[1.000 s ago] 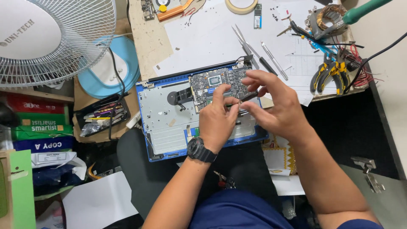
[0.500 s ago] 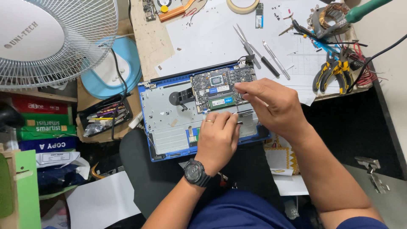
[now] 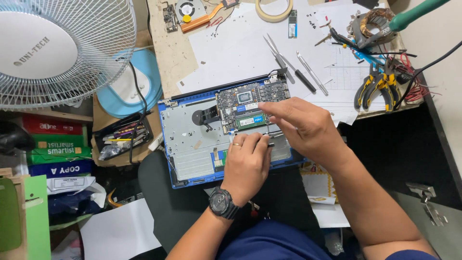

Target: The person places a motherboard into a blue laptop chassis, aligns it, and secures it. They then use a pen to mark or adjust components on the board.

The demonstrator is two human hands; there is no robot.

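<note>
Opened blue laptop (image 3: pixel 192 144) lies at the tabletop (image 3: pixel 231 53) front edge, motherboard (image 3: pixel 250 103) exposed. Left hand (image 3: pixel 248 163) rests on the chassis, fingertips pinched on a small dark part (image 3: pixel 270 144). Right hand (image 3: pixel 308 127) hovers curled over the board; its grasp cannot be told. Tweezers (image 3: pixel 276 53) lie beyond.

white fan (image 3: pixel 53 50), yellow pliers (image 3: pixel 380 85), tape roll (image 3: pixel 273 9), tweezers (image 3: pixel 276 55)
</note>
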